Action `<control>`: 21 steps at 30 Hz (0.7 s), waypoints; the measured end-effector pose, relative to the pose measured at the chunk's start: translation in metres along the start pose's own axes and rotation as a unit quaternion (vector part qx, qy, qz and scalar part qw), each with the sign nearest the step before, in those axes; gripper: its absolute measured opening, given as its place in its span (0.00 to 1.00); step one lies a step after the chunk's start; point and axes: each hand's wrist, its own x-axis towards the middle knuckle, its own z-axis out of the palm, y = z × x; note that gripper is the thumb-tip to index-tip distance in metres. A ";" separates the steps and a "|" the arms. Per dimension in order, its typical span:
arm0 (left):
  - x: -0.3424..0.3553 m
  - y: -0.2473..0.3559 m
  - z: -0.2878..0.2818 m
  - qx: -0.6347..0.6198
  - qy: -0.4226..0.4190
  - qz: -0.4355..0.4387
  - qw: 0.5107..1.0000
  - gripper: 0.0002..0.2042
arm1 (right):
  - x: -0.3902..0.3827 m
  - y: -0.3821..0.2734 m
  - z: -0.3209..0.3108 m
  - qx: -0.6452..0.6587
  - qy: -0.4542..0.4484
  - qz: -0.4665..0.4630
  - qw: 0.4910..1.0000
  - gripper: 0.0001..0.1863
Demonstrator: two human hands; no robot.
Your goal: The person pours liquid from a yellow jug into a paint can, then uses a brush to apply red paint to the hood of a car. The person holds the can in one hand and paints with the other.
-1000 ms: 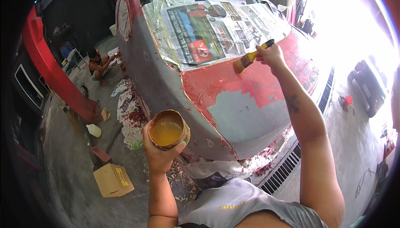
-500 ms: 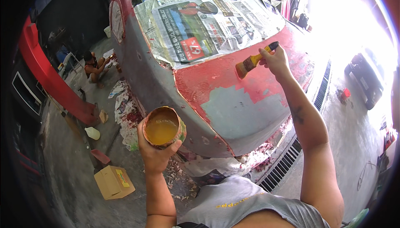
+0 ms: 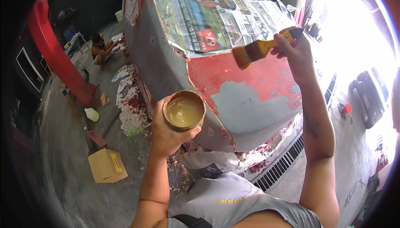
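My left hand [image 3: 168, 134] is wrapped round a cup-like can [image 3: 183, 127] that holds yellowish liquid with a rippled surface. In my right hand [image 3: 295, 53] is a wide paintbrush [image 3: 254, 53], its bristles pointing left and raised over the car [image 3: 246, 109]. The body panel below the brush is part red, wrinkled paint and part bare grey. Newspaper [image 3: 221, 24] covers the window glass above that panel. Whether the bristles touch the car I cannot tell; they look apart from it.
A person [image 3: 101, 52] squats beside the car at the far left. A red post [image 3: 62, 61], a cardboard box [image 3: 106, 167] and a white jug [image 3: 92, 114] stand on the left. Paint-strewn sheets [image 3: 131, 107] line the car's base. A floor grate [image 3: 279, 165] and dark bumper [image 3: 368, 99] are at right.
The brush has lifted off the red panel and swung up and toward me. My left hand has brought the can up and to the right, and its liquid now ripples.
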 end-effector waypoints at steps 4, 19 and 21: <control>0.007 0.003 0.008 0.031 -0.012 0.013 0.999 0.45 | -0.024 -0.061 0.047 0.030 -0.131 -0.072 0.988 0.15; 0.010 0.018 0.032 0.164 -0.059 0.037 0.984 0.48 | -0.055 -0.080 0.093 -0.134 -0.324 -0.069 0.934 0.14; 0.010 0.019 0.034 0.166 -0.050 0.040 0.984 0.47 | -0.048 -0.063 0.088 -0.075 -0.270 -0.018 0.960 0.16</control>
